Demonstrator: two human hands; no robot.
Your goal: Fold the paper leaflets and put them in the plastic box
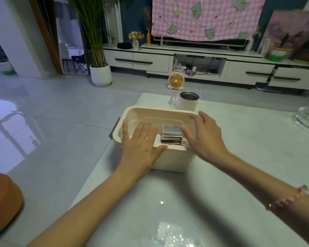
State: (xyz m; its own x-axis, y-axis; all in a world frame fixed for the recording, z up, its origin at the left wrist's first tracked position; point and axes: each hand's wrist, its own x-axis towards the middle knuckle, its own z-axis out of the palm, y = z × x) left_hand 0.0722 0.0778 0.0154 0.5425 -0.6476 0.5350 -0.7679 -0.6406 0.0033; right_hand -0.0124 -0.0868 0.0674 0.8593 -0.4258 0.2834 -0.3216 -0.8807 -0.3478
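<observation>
A cream plastic box (159, 114) stands on the white table (239, 148) in front of me. Inside it lie several folded paper leaflets (171, 134), stacked near the front wall, the top one printed with small text. My left hand (141, 143) hovers flat over the box's front left rim, fingers spread, holding nothing. My right hand (203, 136) is over the box's right side, fingers apart, fingertips next to the leaflets; whether it touches them I cannot tell.
A white metal cup (189, 101) and a glass ashtray (175, 100) stand just behind the box. A glass dish (308, 120) sits at the table's right edge. An orange stool (2, 200) is at the left; a small orange fan (176, 80) stands on the floor.
</observation>
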